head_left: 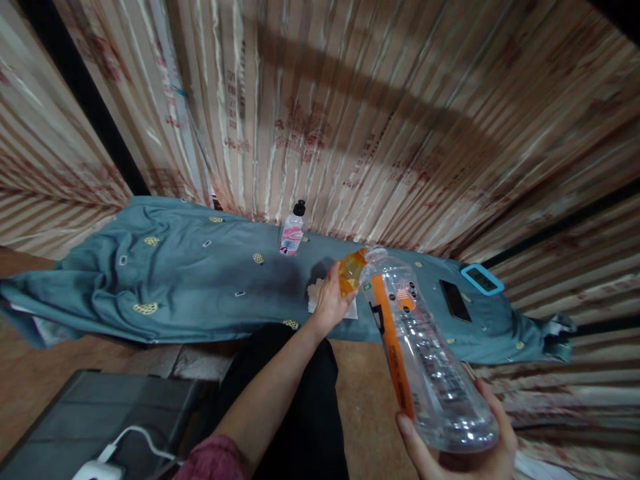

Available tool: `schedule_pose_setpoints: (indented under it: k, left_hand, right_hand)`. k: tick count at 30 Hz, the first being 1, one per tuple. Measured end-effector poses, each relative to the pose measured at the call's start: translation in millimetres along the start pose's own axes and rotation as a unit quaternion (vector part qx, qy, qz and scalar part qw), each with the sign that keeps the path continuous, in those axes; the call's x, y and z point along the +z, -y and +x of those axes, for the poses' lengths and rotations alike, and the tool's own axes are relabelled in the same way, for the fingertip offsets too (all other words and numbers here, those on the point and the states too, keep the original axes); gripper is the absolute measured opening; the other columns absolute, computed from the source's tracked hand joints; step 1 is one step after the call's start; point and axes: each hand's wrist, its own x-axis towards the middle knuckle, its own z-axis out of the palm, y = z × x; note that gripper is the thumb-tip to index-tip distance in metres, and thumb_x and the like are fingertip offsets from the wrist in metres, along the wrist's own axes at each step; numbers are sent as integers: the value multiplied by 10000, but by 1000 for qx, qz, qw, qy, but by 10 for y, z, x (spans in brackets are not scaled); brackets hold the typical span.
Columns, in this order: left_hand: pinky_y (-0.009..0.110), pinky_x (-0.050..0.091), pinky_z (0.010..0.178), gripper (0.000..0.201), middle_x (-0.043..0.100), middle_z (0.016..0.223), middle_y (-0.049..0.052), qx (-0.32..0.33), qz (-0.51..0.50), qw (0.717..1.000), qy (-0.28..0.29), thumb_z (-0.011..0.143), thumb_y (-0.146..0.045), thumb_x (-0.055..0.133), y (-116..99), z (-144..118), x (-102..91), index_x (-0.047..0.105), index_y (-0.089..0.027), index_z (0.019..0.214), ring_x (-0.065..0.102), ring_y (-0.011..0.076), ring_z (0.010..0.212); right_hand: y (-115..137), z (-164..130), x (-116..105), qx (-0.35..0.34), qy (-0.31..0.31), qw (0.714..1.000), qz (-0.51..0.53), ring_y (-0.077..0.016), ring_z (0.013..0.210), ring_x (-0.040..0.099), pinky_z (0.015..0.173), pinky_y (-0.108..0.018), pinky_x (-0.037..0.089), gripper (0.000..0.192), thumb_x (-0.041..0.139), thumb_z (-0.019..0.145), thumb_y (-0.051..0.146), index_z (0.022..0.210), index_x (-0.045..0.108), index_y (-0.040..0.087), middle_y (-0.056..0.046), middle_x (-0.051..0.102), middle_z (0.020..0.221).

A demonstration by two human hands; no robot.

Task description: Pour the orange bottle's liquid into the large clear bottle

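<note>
My left hand (333,297) is wrapped round a small amber see-through cup (352,272). With my right hand (463,437) I grip the base end of a large clear plastic bottle (430,360) that bears an orange label. The bottle is tilted, and its neck lies right at the cup's rim; whether they touch I cannot tell. How much liquid either holds does not show clearly. Partly behind my left hand is a crumpled white tissue (314,297) on the blue-green cloth (200,280). A small pink-and-white bottle with a black cap (292,232) stands upright beyond it.
A dark phone (455,301) and a blue-framed digital clock (482,279) lie on the cloth at the right. Striped curtains (320,120) rise behind the narrow table. A grey box (95,413) at the lower left carries a white charger (100,471) with a cable.
</note>
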Motion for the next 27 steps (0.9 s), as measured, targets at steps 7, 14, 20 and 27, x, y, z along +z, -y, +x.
schedule_pose_setpoints:
  k: [7, 14, 20, 27]
  left_hand:
    - [538, 427, 1137, 771, 589, 1424, 172, 2, 4, 1000, 0, 779, -211, 717, -6, -3, -17, 373, -163, 1467, 569, 324, 1327]
    - [515, 479, 1085, 730, 661, 1320, 113, 4, -5, 1000, -5, 758, -181, 738, -28, -2, -37, 405, -208, 1407, 640, 294, 1226]
    - [474, 510, 1046, 684, 692, 1252, 97, -16, -4, 1000, -3, 759, -152, 738, -75, -3, -49, 422, -204, 1364, 669, 281, 1181]
    - [471, 498, 1063, 705, 668, 1305, 127, -17, 8, 1000, -5, 775, -159, 733, -102, -20, -51, 397, -177, 1395, 653, 289, 1213]
  right_hand:
    - [4, 24, -8, -24, 0, 1000, -5, -211, 926, 632, 571, -276, 582, 1092, 919, 572, 452, 1505, 424, 175, -161, 591, 1290]
    - [-23, -4, -28, -8, 4, 1000, -26, -226, 956, 647, 607, -299, 605, 1092, 906, 581, 488, 1500, 425, 147, -178, 602, 1298]
    - [68, -4, -16, 36, -6, 999, -30, -305, 1064, 632, 698, -393, 606, 1142, 906, 543, 561, 1484, 440, 113, -211, 582, 1349]
    - [53, -13, -20, 18, -1, 999, -32, -322, 1114, 618, 703, -401, 604, 1142, 901, 569, 536, 1510, 403, 125, -217, 558, 1395]
